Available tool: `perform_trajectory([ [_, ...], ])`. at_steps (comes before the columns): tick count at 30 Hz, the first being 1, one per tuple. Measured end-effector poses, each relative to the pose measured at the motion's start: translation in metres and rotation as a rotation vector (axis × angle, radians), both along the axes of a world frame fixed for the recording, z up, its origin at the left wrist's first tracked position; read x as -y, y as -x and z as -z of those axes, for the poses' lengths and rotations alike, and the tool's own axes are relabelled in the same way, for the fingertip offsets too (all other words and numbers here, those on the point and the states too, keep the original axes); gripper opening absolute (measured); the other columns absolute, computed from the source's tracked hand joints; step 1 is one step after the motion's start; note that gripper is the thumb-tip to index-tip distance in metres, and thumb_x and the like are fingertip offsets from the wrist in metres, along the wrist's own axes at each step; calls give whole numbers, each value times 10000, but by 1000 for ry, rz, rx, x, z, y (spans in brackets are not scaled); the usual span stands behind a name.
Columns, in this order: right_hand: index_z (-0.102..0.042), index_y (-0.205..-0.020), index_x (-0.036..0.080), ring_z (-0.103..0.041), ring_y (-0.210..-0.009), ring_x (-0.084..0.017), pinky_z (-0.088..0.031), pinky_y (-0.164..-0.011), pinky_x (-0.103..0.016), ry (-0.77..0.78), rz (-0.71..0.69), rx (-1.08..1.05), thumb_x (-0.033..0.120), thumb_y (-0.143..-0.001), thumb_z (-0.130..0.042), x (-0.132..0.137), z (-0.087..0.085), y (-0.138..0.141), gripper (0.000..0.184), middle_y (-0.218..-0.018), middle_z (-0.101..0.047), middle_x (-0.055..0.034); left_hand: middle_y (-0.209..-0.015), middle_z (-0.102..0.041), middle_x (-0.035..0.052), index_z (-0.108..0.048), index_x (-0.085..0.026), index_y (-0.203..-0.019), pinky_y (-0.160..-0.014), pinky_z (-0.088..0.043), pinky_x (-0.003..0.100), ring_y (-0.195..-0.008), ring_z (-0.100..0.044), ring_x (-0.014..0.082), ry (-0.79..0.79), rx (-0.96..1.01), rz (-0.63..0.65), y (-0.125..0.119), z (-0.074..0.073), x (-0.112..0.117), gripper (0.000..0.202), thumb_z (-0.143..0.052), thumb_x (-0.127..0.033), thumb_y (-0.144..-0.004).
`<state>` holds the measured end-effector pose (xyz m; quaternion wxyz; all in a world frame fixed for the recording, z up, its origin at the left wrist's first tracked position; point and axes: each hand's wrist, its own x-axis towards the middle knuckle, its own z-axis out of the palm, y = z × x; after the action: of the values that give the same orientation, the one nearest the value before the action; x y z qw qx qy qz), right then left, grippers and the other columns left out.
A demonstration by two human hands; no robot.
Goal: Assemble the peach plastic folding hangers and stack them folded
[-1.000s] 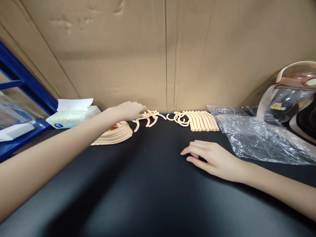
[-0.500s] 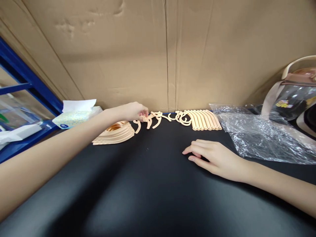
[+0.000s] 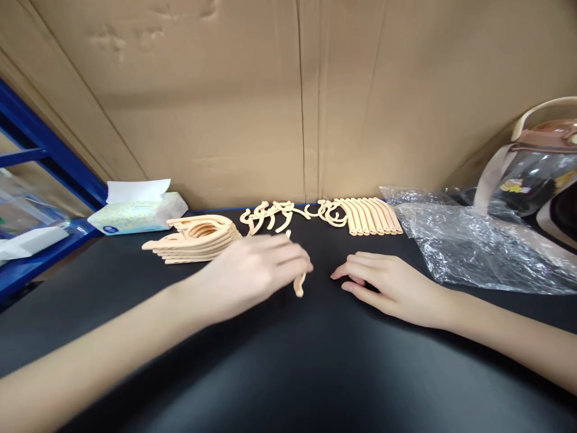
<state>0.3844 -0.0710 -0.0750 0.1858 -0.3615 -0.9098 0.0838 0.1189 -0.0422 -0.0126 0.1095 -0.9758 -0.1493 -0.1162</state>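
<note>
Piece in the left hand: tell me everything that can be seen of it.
The piece is slim, pale peach and smooth, plastic-looking. Its near end, gently curved with a rounded tip, shows below the left hand; what looks like its other end pokes out above. The grip hides the middle, so its full shape cannot be told. It runs nearly up and down in the picture, over the black tabletop; whether it touches that is unclear.

No wording legible. Tissue pack [image 3: 139, 218], toward far left corner of bench [image 3: 315, 361]: dark blue oval mark [image 3: 109, 230] low on its front, any lettering too small to make out. Clear bottle [image 3: 536, 171], far right corner: yellow decal [image 3: 515, 186], too blurred to read, plus a second yellow patch [image 3: 565, 179] farther right.
</note>
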Motion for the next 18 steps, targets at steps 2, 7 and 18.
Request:
perform_trajectory([
  [2,-613,-1130,201,-627,-800,-174,-492,-719,-289,3,1,6,261,-1003,-436,0,-1,0,226,-866,-645,-36,-1092,-720,76,-641,-156,-1073,-812,-481,300,-948,-653,196,-52,-12,38,4,10,13,285,-359,-159,-1030],
  [7,-621,-1121,194,-630,-805,-178,-484,-708,-285,-5,-4,-10,266,-1001,-441,0,1,0,228,-859,-642,-37,-1103,-736,39,-620,-172,-1154,-768,-506,288,-911,-680,176,64,16,-14,21,24,18,267,-382,-173,-1032],
  [18,-611,-1128,185,-615,-790,-169,-482,-711,-288,3,-5,1,255,-1005,-433,-1,2,-1,227,-844,-623,-29,-1127,-710,49,-649,-212,-1150,-859,-502,313,-987,-667,197,97,-27,-269,31,4,6,337,-339,-274,-1033],
])
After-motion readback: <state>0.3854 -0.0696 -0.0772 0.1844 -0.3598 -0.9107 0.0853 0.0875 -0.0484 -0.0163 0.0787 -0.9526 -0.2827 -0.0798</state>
